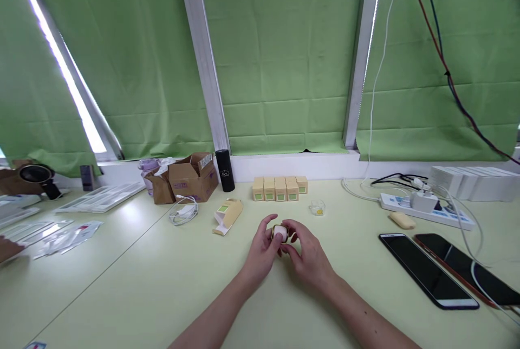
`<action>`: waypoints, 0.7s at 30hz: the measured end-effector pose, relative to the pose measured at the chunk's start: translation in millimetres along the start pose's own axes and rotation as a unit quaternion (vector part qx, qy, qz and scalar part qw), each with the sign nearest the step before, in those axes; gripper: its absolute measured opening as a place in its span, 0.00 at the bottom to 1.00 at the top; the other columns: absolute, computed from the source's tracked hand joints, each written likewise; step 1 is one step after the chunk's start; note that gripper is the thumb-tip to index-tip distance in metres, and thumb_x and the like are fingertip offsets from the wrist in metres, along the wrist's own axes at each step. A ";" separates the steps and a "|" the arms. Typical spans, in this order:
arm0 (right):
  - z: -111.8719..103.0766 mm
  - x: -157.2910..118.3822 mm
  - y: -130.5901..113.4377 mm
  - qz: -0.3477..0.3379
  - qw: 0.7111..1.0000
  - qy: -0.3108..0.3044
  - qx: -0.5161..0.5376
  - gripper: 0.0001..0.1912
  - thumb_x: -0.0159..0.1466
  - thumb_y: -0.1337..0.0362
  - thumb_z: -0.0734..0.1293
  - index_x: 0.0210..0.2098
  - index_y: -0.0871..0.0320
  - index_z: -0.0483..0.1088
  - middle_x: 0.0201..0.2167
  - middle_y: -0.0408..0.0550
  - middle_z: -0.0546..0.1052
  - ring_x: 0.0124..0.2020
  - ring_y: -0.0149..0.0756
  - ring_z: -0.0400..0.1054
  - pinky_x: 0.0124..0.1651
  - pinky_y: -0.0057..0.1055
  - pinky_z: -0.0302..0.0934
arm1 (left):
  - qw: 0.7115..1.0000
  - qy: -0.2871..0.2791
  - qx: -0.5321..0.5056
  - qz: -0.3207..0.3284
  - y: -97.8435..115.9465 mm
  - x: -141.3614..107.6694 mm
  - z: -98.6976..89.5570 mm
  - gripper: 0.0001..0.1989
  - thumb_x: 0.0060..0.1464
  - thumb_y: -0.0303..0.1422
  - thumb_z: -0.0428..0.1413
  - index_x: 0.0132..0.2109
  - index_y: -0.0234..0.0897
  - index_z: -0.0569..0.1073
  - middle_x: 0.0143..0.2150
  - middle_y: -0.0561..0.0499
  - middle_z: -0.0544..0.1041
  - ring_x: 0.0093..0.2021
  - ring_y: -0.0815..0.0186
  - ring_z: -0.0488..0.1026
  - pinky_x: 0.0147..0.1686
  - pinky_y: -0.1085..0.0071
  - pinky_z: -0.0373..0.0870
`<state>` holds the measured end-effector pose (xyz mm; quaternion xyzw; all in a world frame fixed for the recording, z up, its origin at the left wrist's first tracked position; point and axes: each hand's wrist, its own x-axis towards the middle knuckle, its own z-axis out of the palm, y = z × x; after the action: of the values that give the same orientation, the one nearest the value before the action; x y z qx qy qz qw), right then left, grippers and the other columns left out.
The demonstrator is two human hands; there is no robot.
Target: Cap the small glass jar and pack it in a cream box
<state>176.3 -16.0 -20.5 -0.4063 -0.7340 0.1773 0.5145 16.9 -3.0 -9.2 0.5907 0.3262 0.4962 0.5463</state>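
Observation:
Between my two hands, above the table, is a small rounded-square object (279, 232) with a pale face and a dark, gold-looking rim; its exact kind is unclear. My left hand (262, 249) grips it, with the thumb laid across the pale face. On the other side, my right hand (306, 251) has its fingertips curled onto the rim. Fingers hide part of the object. Beyond the hands lies an opened kraft paper box (228, 215) on its side. A small clear plastic piece (317, 207) with a yellow mark rests to the right.
Several small kraft boxes (280, 189) stand in rows at the back. Left of them are a black cylinder (225, 170), an open cardboard box (194, 178) and a coiled white cable (184, 211). Two phones (426, 270) and a power strip (426, 211) with cables occupy the right side.

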 end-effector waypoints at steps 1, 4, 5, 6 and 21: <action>-0.8 0.8 -1.7 0.011 1.000 0.003 0.015 0.20 0.67 0.67 0.62 0.58 0.53 0.64 0.50 0.53 0.76 0.44 0.41 0.73 0.48 0.41 0.71 | 1.000 -0.003 0.006 0.000 0.2 0.0 -0.5 0.34 0.60 0.51 0.58 0.65 0.41 0.58 0.39 0.50 0.76 0.30 0.70 0.71 0.32 0.72 0.68; -3.4 4.6 -6.4 0.065 0.993 0.019 0.093 0.17 0.67 0.61 0.64 0.55 0.53 0.66 0.48 0.52 0.78 0.42 0.40 0.74 0.47 0.40 0.71 | 1.000 -0.004 0.027 0.005 1.2 -0.2 -2.8 0.31 0.63 0.52 0.55 0.65 0.42 0.58 0.41 0.48 0.77 0.28 0.70 0.70 0.25 0.74 0.64; -4.3 6.2 -7.6 0.087 0.988 0.028 0.127 0.17 0.67 0.59 0.65 0.54 0.53 0.67 0.48 0.52 0.78 0.42 0.40 0.74 0.46 0.39 0.71 | 0.999 0.003 0.036 0.011 1.5 -0.2 -3.9 0.29 0.64 0.52 0.53 0.64 0.42 0.59 0.43 0.47 0.77 0.28 0.70 0.70 0.24 0.74 0.63; -5.0 7.9 -8.5 0.110 0.980 0.037 0.162 0.17 0.67 0.56 0.66 0.53 0.54 0.68 0.47 0.52 0.79 0.42 0.40 0.74 0.45 0.38 0.71 | 0.999 0.014 0.048 0.019 1.8 -0.2 -5.2 0.27 0.65 0.51 0.52 0.63 0.42 0.60 0.45 0.46 0.78 0.29 0.69 0.71 0.25 0.74 0.63; -4.7 17.9 -9.0 0.293 0.853 0.024 0.431 0.28 0.52 0.40 0.76 0.33 0.61 0.75 0.25 0.47 0.77 0.25 0.33 0.70 0.28 0.31 0.66 | 0.889 0.044 0.388 0.240 5.6 -6.2 -8.0 0.24 0.60 0.24 0.54 0.61 0.48 0.70 0.63 0.42 0.66 0.63 0.52 0.62 0.59 0.51 0.67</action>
<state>174.3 -8.2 -1.5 -0.3446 -0.4181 0.6086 0.5798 6.7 -7.3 -6.0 0.7937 0.3645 0.4714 0.1227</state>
